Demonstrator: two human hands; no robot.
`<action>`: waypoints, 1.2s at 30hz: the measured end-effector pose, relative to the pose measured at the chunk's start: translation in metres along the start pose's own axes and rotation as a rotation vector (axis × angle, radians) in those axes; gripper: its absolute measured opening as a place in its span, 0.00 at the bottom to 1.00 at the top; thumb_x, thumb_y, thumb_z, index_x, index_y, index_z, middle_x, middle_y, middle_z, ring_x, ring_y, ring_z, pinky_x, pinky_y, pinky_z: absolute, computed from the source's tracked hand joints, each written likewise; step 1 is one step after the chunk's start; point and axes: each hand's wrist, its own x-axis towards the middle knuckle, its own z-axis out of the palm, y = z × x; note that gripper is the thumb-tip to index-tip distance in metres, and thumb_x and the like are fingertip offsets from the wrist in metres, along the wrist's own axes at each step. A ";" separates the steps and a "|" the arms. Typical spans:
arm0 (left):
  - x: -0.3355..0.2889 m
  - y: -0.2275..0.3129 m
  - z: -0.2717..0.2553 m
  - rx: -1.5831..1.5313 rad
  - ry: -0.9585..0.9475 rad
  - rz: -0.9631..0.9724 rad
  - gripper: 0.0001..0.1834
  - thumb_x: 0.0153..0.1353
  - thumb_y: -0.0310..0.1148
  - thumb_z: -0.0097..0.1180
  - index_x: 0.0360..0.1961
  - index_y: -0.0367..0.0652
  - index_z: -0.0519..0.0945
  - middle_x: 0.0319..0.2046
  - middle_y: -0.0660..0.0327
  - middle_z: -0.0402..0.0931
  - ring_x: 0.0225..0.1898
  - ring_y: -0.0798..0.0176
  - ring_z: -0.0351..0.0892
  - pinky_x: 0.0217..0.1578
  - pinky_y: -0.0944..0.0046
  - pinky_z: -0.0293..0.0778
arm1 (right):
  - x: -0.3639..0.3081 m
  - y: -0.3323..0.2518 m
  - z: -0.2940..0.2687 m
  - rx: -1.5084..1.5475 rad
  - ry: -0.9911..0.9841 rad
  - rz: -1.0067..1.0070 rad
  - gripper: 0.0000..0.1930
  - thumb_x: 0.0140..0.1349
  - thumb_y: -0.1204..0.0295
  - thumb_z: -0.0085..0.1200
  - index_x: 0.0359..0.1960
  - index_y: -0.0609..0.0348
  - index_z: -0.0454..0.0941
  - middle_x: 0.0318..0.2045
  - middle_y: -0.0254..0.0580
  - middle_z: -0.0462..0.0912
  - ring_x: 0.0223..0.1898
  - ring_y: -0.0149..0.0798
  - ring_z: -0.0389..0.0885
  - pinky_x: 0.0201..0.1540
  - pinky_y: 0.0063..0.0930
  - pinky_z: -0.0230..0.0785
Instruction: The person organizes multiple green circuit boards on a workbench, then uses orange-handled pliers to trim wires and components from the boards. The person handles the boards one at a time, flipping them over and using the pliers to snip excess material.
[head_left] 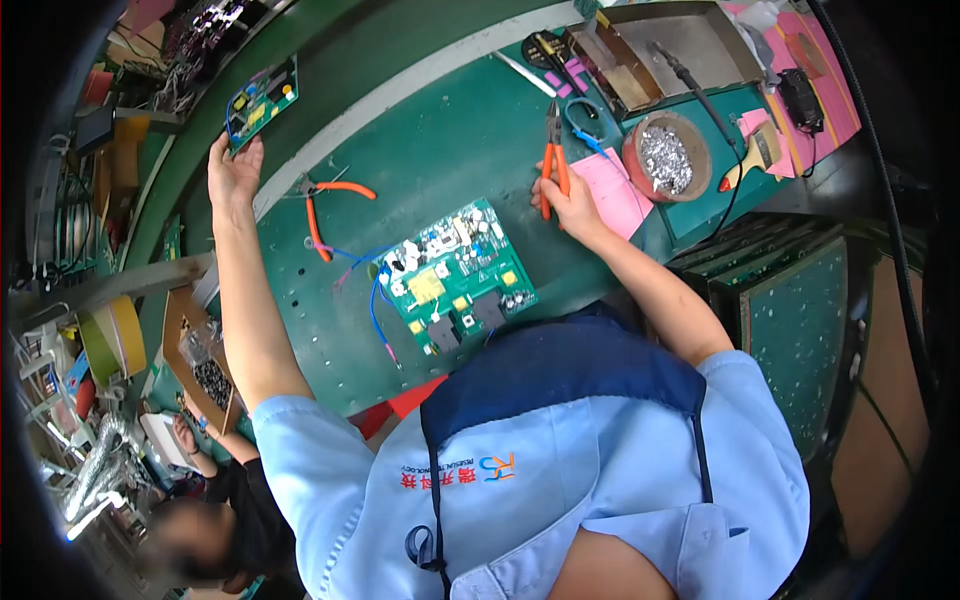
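Out at the far left, my left hand [236, 172] grips the near edge of a small green circuit board [264, 105], which is raised and tilted. My right hand [572, 206] is closed round the orange handles of a pair of pliers [553, 155], their dark jaws pointing away from me. Between my arms lies a larger green circuit board [470, 262] set with white, yellow and black components. Blue wires [376, 300] run off its left side onto the table. Another orange-handled pair of pliers [316, 188] lies spread just left of that board.
On the green table [420, 140], a round tub [668, 155] of silvery bits stands right, beside pink paper [612, 190] and a brush [755, 155]. Behind are an open box [670, 50] and a soldering iron [695, 85]. Another person [215, 530] sits at lower left.
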 end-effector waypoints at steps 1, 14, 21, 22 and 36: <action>-0.018 0.001 0.007 -0.001 -0.048 -0.009 0.17 0.53 0.34 0.48 0.39 0.32 0.67 0.36 0.50 0.70 0.38 0.54 0.72 0.37 0.61 0.73 | 0.001 0.000 -0.001 0.011 -0.018 0.008 0.15 0.54 0.74 0.42 0.43 0.66 0.63 0.21 0.38 0.73 0.22 0.31 0.75 0.25 0.23 0.68; -0.172 -0.052 0.084 0.053 -0.325 0.005 0.13 0.58 0.38 0.41 0.34 0.38 0.71 0.31 0.57 0.75 0.32 0.61 0.76 0.31 0.62 0.74 | 0.012 -0.054 -0.006 0.578 -0.229 0.323 0.16 0.57 0.70 0.44 0.46 0.63 0.62 0.29 0.43 0.73 0.30 0.36 0.75 0.31 0.29 0.71; -0.202 -0.066 0.092 0.108 -0.393 0.026 0.18 0.56 0.39 0.43 0.41 0.34 0.70 0.35 0.58 0.74 0.35 0.67 0.74 0.36 0.65 0.71 | 0.029 -0.128 -0.001 0.893 -0.720 0.181 0.17 0.59 0.65 0.39 0.47 0.60 0.60 0.41 0.51 0.71 0.40 0.43 0.73 0.42 0.40 0.69; -0.205 -0.066 0.095 0.126 -0.396 0.029 0.19 0.56 0.39 0.43 0.41 0.34 0.70 0.36 0.58 0.74 0.36 0.67 0.74 0.37 0.65 0.71 | 0.025 -0.135 0.000 0.877 -0.742 0.151 0.17 0.59 0.66 0.39 0.48 0.60 0.60 0.41 0.50 0.71 0.40 0.43 0.73 0.42 0.40 0.69; -0.217 -0.071 0.112 0.028 -0.271 -0.049 0.23 0.56 0.49 0.44 0.44 0.42 0.67 0.42 0.59 0.69 0.44 0.64 0.68 0.46 0.62 0.63 | 0.002 -0.144 0.011 0.648 -0.558 0.029 0.20 0.52 0.77 0.44 0.48 0.62 0.57 0.39 0.47 0.71 0.38 0.39 0.74 0.38 0.37 0.71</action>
